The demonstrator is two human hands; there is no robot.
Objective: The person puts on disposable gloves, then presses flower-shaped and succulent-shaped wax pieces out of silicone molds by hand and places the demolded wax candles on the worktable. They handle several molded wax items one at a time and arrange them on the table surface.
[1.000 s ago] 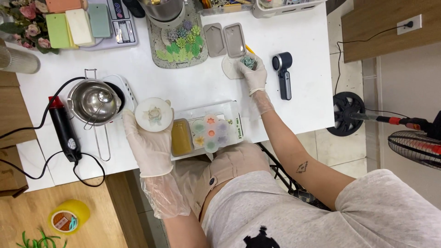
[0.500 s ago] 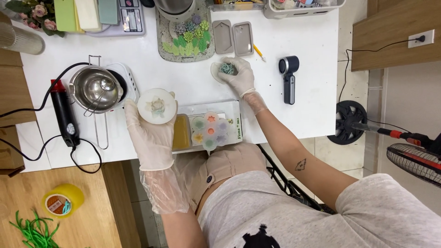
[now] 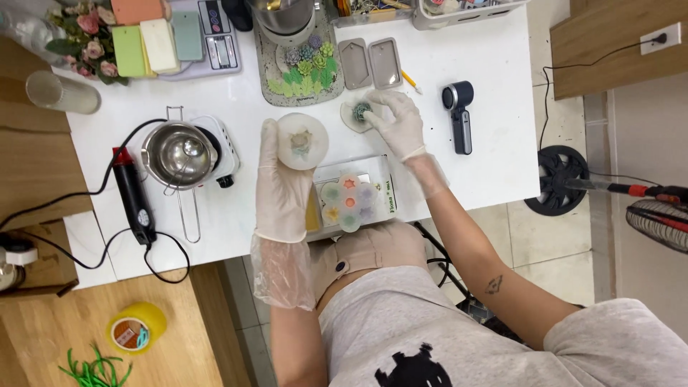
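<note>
The gloved left hand (image 3: 281, 188) holds a round white candle disc (image 3: 302, 140) above the white table (image 3: 487, 107), one flower already on it. The right hand (image 3: 396, 120) pinches a small green succulent-shaped piece (image 3: 361, 110), not yet added.

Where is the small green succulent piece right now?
In the head view, the succulent piece sits on a pale round disc under the right hand, just below the two grey rectangular moulds.
</note>
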